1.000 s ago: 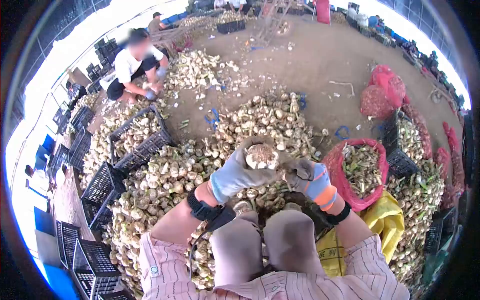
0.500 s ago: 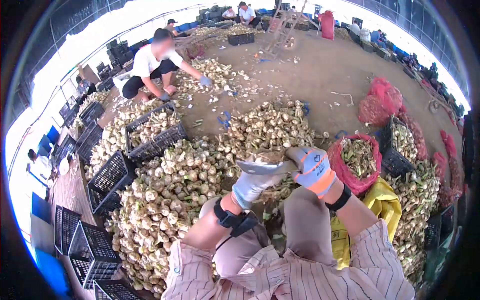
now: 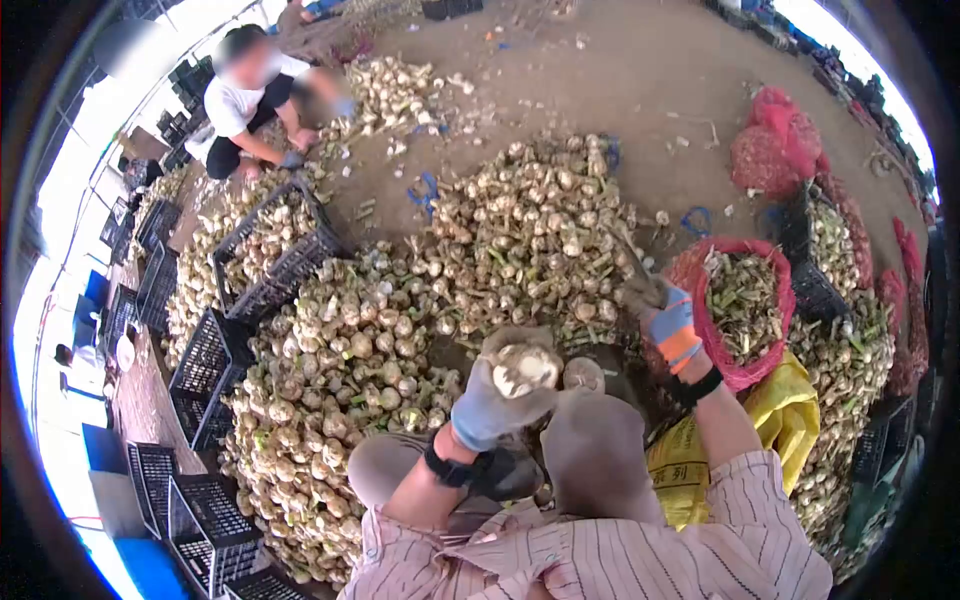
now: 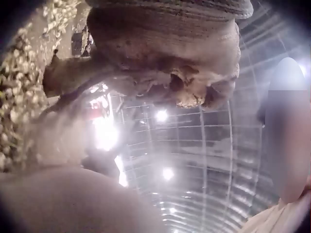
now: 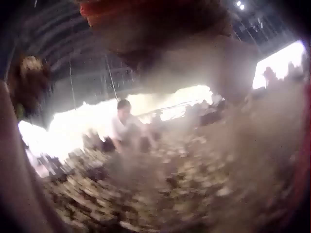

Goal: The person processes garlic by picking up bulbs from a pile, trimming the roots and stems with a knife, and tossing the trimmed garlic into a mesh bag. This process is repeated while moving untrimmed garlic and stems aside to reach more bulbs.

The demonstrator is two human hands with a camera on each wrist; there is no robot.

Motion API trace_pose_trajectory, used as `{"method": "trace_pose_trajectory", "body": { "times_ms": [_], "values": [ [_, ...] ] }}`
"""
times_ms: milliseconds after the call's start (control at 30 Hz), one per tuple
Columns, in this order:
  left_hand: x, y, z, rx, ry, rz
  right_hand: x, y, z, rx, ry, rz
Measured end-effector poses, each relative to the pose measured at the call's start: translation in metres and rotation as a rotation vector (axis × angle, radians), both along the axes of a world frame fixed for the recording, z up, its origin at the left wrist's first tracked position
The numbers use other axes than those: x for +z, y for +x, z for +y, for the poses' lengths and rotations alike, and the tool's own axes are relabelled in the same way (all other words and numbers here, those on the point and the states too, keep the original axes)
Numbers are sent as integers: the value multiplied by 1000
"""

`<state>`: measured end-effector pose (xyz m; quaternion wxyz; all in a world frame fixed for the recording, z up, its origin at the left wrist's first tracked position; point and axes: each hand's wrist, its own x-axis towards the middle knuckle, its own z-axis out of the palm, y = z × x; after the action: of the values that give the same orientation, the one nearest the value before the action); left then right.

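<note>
One garlic bulb point(image 3: 526, 370) sits within the curled left hand point(image 3: 486, 402). Rightward, the right hand point(image 3: 664, 312), gripping the knife point(image 3: 635, 260), has swung clear; cutting seems paused.

Right hand point(image 5: 199, 63) blurred, right wrist view

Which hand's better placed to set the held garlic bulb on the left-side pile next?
Left, likely: the left hand grips the garlic bulb and is nearer the left-side pile. The right hand is farther off, beside the red mesh sack.
</note>
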<state>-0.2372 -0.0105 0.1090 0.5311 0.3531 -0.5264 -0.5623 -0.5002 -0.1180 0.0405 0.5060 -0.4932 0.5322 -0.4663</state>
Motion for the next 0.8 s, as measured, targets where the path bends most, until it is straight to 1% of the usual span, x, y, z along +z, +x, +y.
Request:
{"method": "trace_pose_trajectory", "body": {
  "times_ms": [33, 67, 100, 133, 167, 200, 233, 267, 300, 400, 433, 467, 500, 533, 567, 600, 633, 667, 700, 767, 800],
  "values": [
    [-10, -4, -12, 12, -75, -213, 24, 17, 9, 137, 81, -97],
    [-3, -14, -20, -7, 164, -18, 47, 34, 18, 272, 176, -184],
    [-14, -18, -34, 4, 44, -117, 70, 50, 27, 399, 276, -252],
    [-29, -21, -49, 12, -76, -213, 61, 55, 21, 435, 390, -404],
    [-37, -22, -59, 23, -190, -450, 9, 47, 12, 493, 326, -449],
    [-43, -23, -69, 50, -312, -679, 18, 49, 7, 496, 344, -415],
    [-48, -28, -72, 108, -267, -717, 27, 53, 1, 505, 359, -381],
    [-53, -33, -76, 164, -220, -753, 15, 49, -5, 497, 352, -369],
    [-48, -36, -81, 183, -221, -871, 0, 47, -8, 492, 345, -357],
    [-70, -39, -94, 51, -136, -693, -30, 45, -12, 459, 281, -294],
    [-77, -42, -95, 45, -8, -557, -37, 45, -12, 441, 252, -269],
    [-85, -48, -93, 39, 118, -421, -44, 44, -12, 420, 77, -168],
    [-94, -51, -91, 34, 243, -283, -43, 37, -13, 460, -79, 51],
    [-116, -50, -93, -40, 157, -408, -34, 25, -15, 496, -240, 273],
    [-131, -50, -91, -5, 185, -342, -25, 16, -18, 528, -404, 497],
    [-133, -53, -90, 28, 213, -277, -20, 10, -18, 599, -365, 639],
    [-134, -56, -90, 55, 240, -210, -19, 8, -19, 621, -403, 736],
    [-131, -56, -86, 14, 278, -145, -18, 7, -19, 641, -439, 836],
    [-129, -60, -86, 2, 332, -142, -19, 7, -19, 664, -475, 935],
    [-128, -63, -87, -11, 435, -140, -25, 10, -18, 668, -463, 950],
    [-136, -60, -84, -36, 420, -191, -25, 11, -19, 661, -461, 945]
  ]
}}
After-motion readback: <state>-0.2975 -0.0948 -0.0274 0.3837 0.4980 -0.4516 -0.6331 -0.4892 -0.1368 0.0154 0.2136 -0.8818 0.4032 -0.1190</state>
